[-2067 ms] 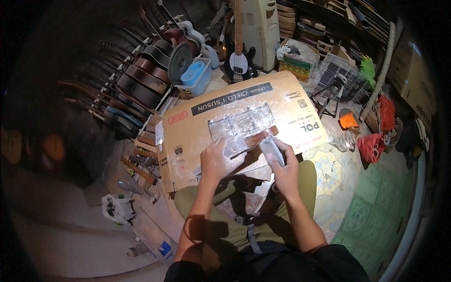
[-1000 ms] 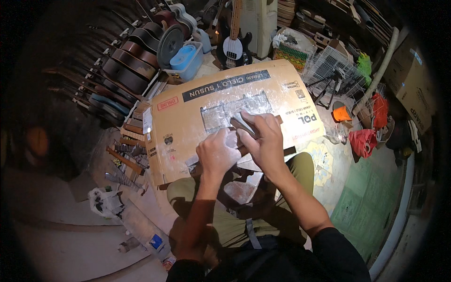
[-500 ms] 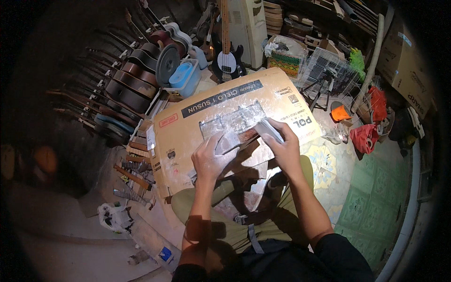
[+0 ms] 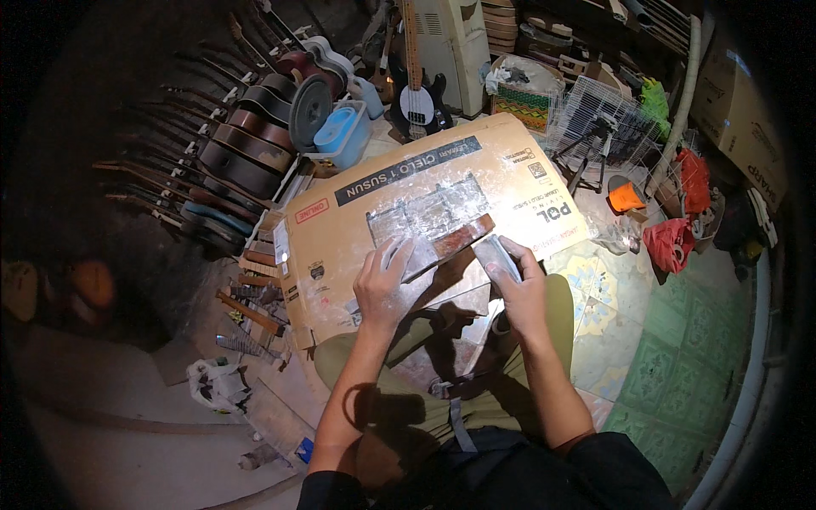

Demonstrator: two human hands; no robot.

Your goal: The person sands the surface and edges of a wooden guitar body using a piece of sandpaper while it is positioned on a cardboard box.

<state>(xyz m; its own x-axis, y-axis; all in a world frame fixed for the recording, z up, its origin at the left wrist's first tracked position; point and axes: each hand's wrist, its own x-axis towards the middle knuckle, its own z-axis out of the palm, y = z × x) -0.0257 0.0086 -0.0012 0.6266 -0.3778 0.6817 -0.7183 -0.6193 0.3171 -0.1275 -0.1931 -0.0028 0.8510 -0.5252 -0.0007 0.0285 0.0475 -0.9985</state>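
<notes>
My left hand point(image 4: 382, 285) is closed round the near-left end of a dusty brown wooden piece point(image 4: 464, 237), which slants up to the right. Its far end shows dark reddish wood; the fingers hide the rest. My right hand point(image 4: 524, 291) grips a flat grey block point(image 4: 496, 257), which looks like a sanding block, just below and right of the wood's far end. Whether the two touch, I cannot tell. Beneath both lies a large cardboard sheet point(image 4: 327, 234), streaked with pale dust and tilted away from my crossed legs.
A row of guitars point(image 4: 246, 149) stands at far left. A dark bass guitar point(image 4: 416, 106), a plastic tub point(image 4: 350, 140) and a wire cage point(image 4: 586, 119) are beyond the cardboard. Wood offcuts point(image 4: 251, 310) lie to the left, a red bag point(image 4: 669, 245) to the right.
My right hand has drawn the grey block off the wood, down and to the right, uncovering the wood's reddish far end. My left hand keeps its hold. The view has shifted slightly.
</notes>
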